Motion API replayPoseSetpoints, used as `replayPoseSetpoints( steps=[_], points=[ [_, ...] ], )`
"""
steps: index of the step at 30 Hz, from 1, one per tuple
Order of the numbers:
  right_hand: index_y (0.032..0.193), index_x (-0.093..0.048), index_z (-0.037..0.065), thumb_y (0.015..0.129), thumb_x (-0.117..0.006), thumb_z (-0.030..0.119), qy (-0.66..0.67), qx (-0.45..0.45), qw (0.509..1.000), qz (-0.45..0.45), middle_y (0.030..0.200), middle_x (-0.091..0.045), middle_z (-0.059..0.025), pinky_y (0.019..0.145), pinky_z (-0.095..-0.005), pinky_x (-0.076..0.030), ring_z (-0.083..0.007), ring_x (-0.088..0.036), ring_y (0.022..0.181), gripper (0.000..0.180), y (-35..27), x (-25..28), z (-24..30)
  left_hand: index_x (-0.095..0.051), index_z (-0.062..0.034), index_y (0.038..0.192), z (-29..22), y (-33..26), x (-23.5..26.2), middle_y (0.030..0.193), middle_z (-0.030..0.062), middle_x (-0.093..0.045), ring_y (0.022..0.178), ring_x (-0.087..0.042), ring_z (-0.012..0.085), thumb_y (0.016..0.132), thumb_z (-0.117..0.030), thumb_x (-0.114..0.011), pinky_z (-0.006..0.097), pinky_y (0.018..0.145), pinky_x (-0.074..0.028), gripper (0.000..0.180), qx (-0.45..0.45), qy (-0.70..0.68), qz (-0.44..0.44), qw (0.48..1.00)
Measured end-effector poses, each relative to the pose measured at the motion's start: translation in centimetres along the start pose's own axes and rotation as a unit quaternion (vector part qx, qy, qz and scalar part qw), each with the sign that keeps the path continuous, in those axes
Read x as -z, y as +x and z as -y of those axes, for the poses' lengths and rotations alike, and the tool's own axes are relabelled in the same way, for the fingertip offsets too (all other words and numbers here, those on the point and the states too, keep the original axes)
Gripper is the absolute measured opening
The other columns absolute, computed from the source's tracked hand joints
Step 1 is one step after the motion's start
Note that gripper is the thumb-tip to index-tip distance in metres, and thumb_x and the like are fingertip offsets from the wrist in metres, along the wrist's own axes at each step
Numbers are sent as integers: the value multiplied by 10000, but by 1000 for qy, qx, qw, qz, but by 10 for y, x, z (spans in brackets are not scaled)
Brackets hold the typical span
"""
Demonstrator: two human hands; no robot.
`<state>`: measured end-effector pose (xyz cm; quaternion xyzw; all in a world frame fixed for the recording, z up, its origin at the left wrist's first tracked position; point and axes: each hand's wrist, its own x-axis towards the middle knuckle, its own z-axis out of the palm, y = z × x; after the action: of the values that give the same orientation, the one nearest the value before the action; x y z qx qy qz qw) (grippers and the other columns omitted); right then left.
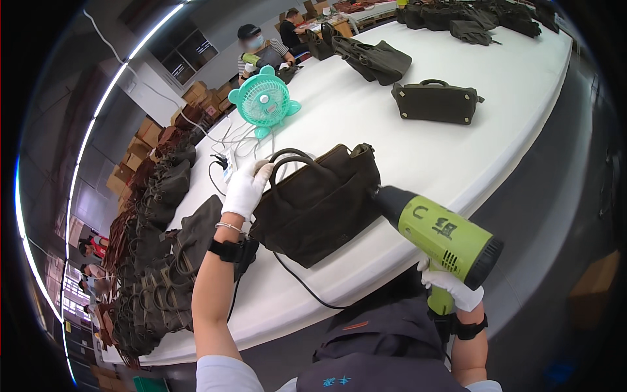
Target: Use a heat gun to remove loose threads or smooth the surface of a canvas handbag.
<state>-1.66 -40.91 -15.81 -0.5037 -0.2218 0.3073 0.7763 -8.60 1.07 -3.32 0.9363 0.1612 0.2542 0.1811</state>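
Gloved left hand gripped the brown handbag's handles at the white table's near edge; right hand clasped a green heat gun at its side.

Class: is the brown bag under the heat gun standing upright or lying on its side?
Lying on its side. The bag rests flat on the white table; the left hand holds its handles out sideways.

I see stacked brown cardboard boxes along the far wall left of the table, more tan boxes piled behind the fan, a dim brown carton on the floor at right, dark characters marking the lime-green heat gun
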Motion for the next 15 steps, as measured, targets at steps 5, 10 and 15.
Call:
replayPoseSetpoints(
  steps=[5,10,15],
  points=[
    [1051,-593,18,778,-711,-1,-3,-24,1000,-9,891,-629,-67,622,-258,-503,-129,-596,714,298,-5,-1,-5,-645,7,1069,11,-11,2,941,187,-680,879,-659,269,915,-241,-569,332,792,-491,301,27,32,34,999],
    [1020,-604,16,779,-707,2,-14,7,1000,-8,870,-627,-63,616,-251,-500,-128,-596,706,263,-1,-11,8,-642,17,1069,22,-22,-3,942,197,-675,894,-650,289,911,-233,-558,346,812,-482,308,18,27,34,999],
    [1003,-606,13,792,-693,13,-3,-32,999,-17,848,-622,-59,600,-246,-495,-125,-593,692,229,-3,-6,-1,-645,27,1043,24,-31,-3,929,200,-669,890,-644,296,921,-245,-548,347,811,-477,313,41,-25,45,998]
  ],
)
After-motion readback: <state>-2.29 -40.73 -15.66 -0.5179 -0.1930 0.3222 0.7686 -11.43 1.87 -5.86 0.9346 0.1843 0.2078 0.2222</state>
